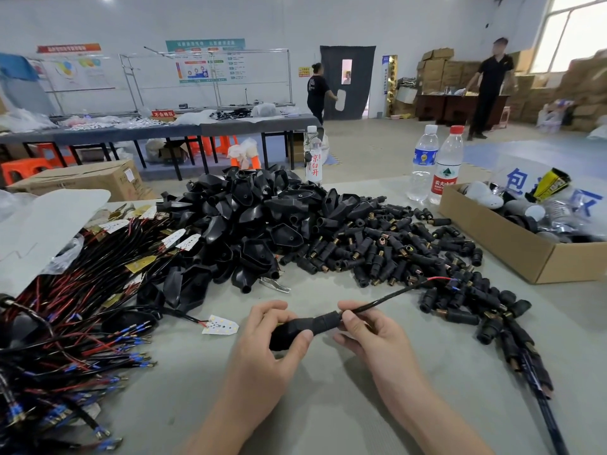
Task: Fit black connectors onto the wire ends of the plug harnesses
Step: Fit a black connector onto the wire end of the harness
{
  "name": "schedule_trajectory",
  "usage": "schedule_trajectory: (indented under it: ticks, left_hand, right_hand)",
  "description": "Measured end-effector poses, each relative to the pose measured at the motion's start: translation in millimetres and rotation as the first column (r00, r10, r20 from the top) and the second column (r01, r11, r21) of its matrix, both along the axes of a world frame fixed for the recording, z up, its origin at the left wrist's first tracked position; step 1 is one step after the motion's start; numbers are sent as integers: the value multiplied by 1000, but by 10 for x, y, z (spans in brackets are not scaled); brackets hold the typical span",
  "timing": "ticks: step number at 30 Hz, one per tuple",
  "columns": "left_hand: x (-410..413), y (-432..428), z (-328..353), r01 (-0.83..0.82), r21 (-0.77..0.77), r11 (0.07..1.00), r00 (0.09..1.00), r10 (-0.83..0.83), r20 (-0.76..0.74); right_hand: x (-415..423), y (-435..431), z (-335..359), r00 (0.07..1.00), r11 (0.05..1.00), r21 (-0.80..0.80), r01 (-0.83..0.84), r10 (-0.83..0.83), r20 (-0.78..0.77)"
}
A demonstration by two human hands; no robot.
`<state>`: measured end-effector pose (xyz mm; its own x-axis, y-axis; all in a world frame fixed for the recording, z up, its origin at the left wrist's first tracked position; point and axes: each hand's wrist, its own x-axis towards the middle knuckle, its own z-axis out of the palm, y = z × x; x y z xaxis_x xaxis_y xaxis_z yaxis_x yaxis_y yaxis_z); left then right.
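Tabletop (pixel 328 399): left hand (pixel 272 343) grips connector (pixel 307 324), right hand (pixel 371 334) cable (pixel 389 297).

Far grey table (pixel 230 128): small red sign (pixel 163 113), white characters 不合格区.

Near table (pixel 328 382), clear white-capped bottle (pixel 313 159): red characters running down its side, 京白升 as far as they can be made out.

Red-capped water bottle (pixel 446 172): red label reading 农夫山泉, with a green-and-white emblem above the name.

Blue-labelled bottle (pixel 423 159) just beside it: print too small to read.

White sheet (pixel 532 169) at the cardboard box (pixel 512 238): large blue 包 at left, 区 at right. The character between is hidden by a yellow-and-black packet (pixel 551 185), whose own lettering is blurred.

Wall posters (pixel 205 60): headings illegible.
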<state>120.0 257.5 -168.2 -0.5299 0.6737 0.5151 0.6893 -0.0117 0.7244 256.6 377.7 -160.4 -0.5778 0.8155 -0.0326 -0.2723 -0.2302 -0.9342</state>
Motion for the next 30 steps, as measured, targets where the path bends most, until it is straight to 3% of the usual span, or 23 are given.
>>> schedule_trajectory:
  ticks: [11, 23, 30]
  left_hand:
    - [23, 4, 52, 15, 16, 1000, 1000, -15, 3]
    - [65, 12, 55, 45, -14, 999, 999, -45, -1]
    - [46, 11, 34, 52, -26, 998, 999, -51, 19]
  right_hand:
    - [42, 58, 110, 991, 991, -6, 134, -134, 15]
    - [78, 79, 99, 970, 966, 89, 243, -243, -12]
    - [104, 55, 127, 973, 972, 59, 229, -228, -21]
